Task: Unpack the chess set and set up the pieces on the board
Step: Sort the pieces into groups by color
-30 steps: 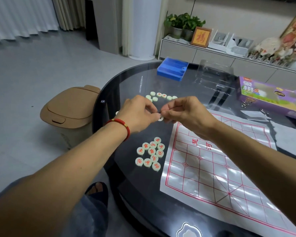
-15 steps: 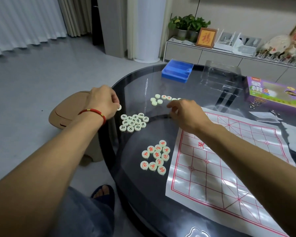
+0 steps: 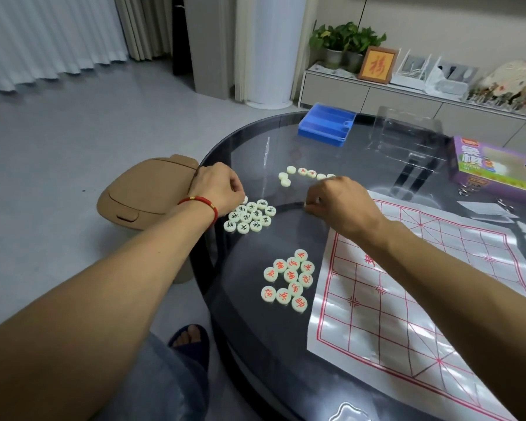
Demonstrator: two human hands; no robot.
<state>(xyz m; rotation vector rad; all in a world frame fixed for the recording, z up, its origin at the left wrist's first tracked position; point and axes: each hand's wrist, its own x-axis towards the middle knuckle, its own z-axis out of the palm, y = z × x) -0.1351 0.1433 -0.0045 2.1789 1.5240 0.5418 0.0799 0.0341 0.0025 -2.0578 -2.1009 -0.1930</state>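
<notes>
On the dark glass table (image 3: 255, 354) lies the white paper board (image 3: 407, 299) with red lines. A cluster of black-lettered pieces (image 3: 249, 215) sits at the left, a cluster of red-lettered pieces (image 3: 289, 278) nearer me, and a short row of loose pieces (image 3: 304, 174) farther back. My left hand (image 3: 217, 189), with a red bracelet, pinches a pale piece at the edge of the black-lettered cluster. My right hand (image 3: 340, 202) pinches another pale piece just left of the board's far corner.
A blue tray (image 3: 327, 124), a clear plastic insert (image 3: 407, 138) and the purple game box (image 3: 495, 168) stand at the back of the table. A tan bin (image 3: 140, 196) stands on the floor left of the table. My sandalled foot (image 3: 192, 338) shows below.
My hands, together over the table a second ago, have parted. The left hand went left to the black-lettered cluster with a piece; the right hand stays near the board's far corner.
</notes>
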